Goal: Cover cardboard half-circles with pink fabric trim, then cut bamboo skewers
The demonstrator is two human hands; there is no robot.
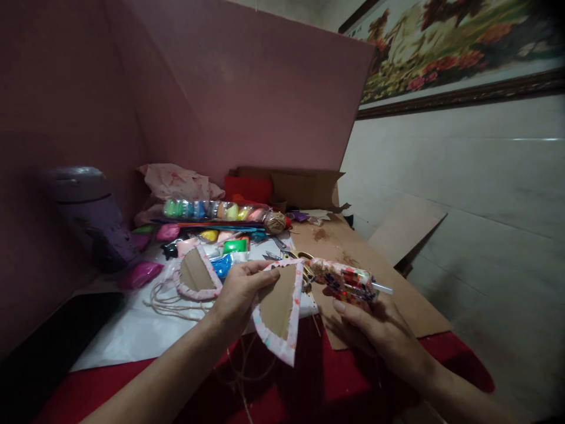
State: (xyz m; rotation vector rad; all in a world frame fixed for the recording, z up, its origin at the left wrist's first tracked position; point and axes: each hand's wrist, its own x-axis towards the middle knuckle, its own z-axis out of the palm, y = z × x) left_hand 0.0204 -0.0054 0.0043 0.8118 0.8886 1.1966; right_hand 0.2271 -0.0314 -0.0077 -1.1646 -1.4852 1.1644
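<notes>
Burns are looming: left hand [238, 294] is pinching the cardboard triangle [278, 312] above the tabletop [97, 386], right hand [379, 333] is gripping the glue gun [346, 281] just beside it, and its nozzle could be brushing nearby fingertips.

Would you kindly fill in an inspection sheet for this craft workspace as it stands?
Surface: red cloth under a white sheet and a brown cardboard sheet.
Job's things: fabric-edged cardboard triangle, patterned glue gun; second triangle lies on the white sheet.
Clutter: clay packets, twine ball, scissors, loose twine, purple container.
Grippers: left hand grips the fabric-edged cardboard triangle; right hand holds the glue gun.
Cables: nothing seen.
Surroundings: pink board behind, framed painting on the right wall.
</notes>
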